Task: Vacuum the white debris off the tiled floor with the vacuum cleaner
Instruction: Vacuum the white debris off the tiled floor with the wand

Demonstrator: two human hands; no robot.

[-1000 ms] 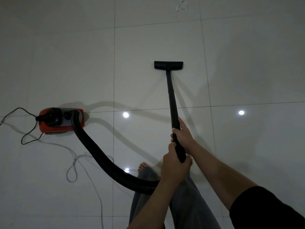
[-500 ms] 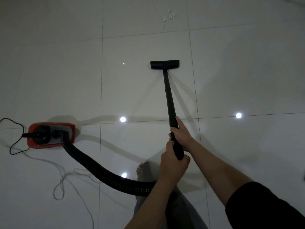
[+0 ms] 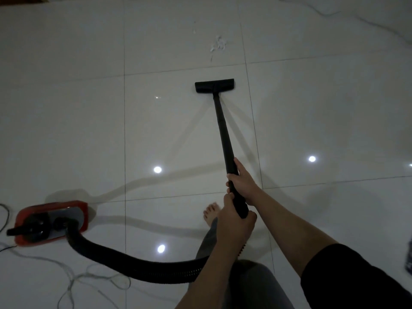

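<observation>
Both hands grasp the black wand of the vacuum cleaner, just right of the frame's centre. The right hand sits higher on the tube, its fingers curled around it from the right and its thumb lying along the top. The left hand clenches the wand's lower end directly beneath, touching the right hand; its forearm rises from the bottom centre of the frame. The right forearm enters from the lower right, ending in a black sleeve.

From the grip the wand runs up the frame, tilted slightly left, to the flat black floor nozzle, which rests on the tiled floor above centre. The white debris lies as a small scatter of flecks on the next tile up, near the top of the frame, apart from the nozzle and separated from it by a grout line.

Below the left hand a ribbed black hose curves along the bottom of the frame toward the left, joining the red canister body at the lower left. A thin cord lies in loose loops beneath the canister. A bare foot and a grey trouser leg appear beside the left forearm. Bright light reflections dot the glossy tiles.
</observation>
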